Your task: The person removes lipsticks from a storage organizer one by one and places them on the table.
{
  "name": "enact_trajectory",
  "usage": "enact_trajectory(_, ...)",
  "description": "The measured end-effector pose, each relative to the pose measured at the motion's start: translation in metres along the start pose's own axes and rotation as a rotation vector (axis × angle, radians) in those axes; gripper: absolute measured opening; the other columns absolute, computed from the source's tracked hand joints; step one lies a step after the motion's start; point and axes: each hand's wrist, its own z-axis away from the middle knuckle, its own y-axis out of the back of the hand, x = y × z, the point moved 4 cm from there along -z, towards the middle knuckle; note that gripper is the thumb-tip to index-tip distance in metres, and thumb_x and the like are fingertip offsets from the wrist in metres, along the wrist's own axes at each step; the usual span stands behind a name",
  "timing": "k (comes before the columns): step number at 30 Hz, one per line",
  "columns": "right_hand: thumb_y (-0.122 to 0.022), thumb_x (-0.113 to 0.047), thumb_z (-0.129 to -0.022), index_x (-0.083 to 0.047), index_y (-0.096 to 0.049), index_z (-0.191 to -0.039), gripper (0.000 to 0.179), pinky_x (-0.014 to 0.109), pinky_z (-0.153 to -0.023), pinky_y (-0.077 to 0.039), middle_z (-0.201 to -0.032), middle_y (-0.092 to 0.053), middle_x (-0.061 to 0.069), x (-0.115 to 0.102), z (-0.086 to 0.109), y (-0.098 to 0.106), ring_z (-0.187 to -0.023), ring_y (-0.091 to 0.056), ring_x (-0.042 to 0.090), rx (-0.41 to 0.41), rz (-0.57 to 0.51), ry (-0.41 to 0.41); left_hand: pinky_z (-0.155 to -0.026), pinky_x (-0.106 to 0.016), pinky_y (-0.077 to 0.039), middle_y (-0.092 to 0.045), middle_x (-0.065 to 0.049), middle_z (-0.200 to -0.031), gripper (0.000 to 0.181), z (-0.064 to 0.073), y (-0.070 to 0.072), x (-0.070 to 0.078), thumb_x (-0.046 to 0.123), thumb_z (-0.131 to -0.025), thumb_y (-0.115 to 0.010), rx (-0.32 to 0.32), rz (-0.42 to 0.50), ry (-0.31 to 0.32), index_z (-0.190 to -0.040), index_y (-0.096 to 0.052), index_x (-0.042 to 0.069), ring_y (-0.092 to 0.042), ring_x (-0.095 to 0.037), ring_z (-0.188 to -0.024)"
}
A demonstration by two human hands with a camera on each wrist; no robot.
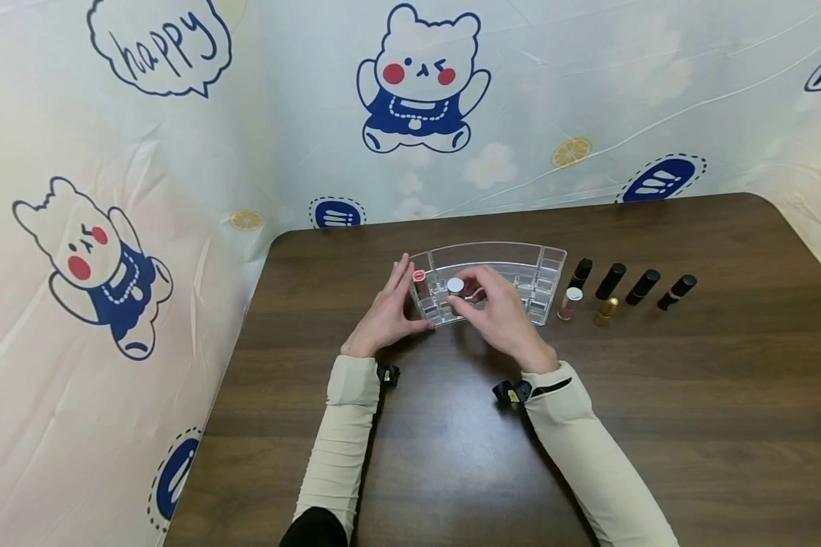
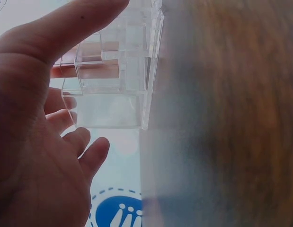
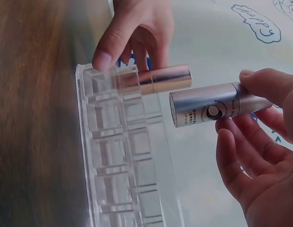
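Observation:
My left hand grips the left end of a clear plastic organizer, thumb at the front edge and fingers along the side. A rose-gold lipstick stands in the organizer's end slot, beside that hand. Above the slots, my right hand holds a silver lipstick between thumb and fingers. In the right wrist view, its free end is apart from the organizer. From the head view, only its pale round top shows clearly. The left wrist view shows the organizer's transparent walls between thumb and fingers.
Right of the organizer stand several black lipsticks, a gold one and one with a white top. The brown wooden table meets a printed cloth at its back and left edges.

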Motion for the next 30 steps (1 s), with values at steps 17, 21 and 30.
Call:
enact_trajectory(17, -0.076, -0.01, -0.082, -0.002, -0.061, -0.106, 0.029, 0.033, -0.071, -0.055, -0.09, -0.06, 0.008, 0.001, 0.007, 0.024, -0.079, -0.059, 0.016, 0.058, 0.026, 0.006, -0.115, -0.061, -0.02, 0.007, 0.004, -0.165, 0.114, -0.001, 0.0, 0.0, 0.04, -0.074, -0.083, -0.008, -0.01, 0.006, -0.157, -0.01, 0.011, 0.002, -0.023, -0.152)
enact_trajectory(21, -0.076, -0.01, -0.082, -0.002, -0.061, -0.105, 0.029, 0.033, -0.07, -0.054, -0.089, -0.06, 0.008, 0.003, 0.009, 0.029, -0.077, -0.058, 0.016, 0.065, 0.041, 0.002, -0.115, -0.061, -0.018, 0.009, 0.008, -0.164, 0.115, -0.001, -0.001, -0.001, 0.041, -0.074, -0.083, -0.016, -0.008, 0.018, -0.157, -0.009, 0.013, 0.004, -0.019, -0.152)
enact_trajectory(30, -0.077, -0.009, -0.081, -0.001, -0.062, -0.105, 0.029, 0.035, -0.07, -0.054, -0.088, -0.062, 0.009, 0.004, 0.013, 0.041, -0.075, -0.06, 0.017, 0.098, 0.051, 0.003, -0.115, -0.062, -0.018, 0.006, 0.003, -0.165, 0.114, -0.002, -0.001, -0.001, 0.041, -0.074, -0.082, -0.015, -0.009, 0.012, -0.157, -0.008, 0.012, 0.003, -0.021, -0.152)
